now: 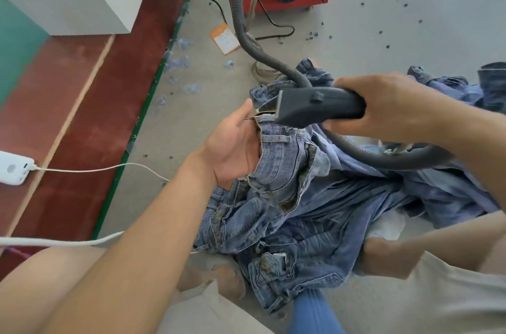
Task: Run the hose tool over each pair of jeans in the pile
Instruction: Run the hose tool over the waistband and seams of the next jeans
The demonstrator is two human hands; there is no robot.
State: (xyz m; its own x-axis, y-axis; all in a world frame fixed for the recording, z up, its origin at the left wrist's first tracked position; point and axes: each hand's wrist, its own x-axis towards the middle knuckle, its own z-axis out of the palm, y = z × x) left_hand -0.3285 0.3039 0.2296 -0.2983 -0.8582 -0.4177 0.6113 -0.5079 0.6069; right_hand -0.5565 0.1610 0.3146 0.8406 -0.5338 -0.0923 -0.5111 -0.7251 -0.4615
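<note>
Lying level, hose tool [320, 108] points left at jeans [279, 166].

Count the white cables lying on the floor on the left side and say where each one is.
2. One thin white cable runs from the white charger block at the left edge toward the pile of blue denim jeans; one thicker white cable lies lower, entering from the left edge.

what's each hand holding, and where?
Right hand grips the hose tool by its handle; left hand holds the jeans at the waistband.
</note>
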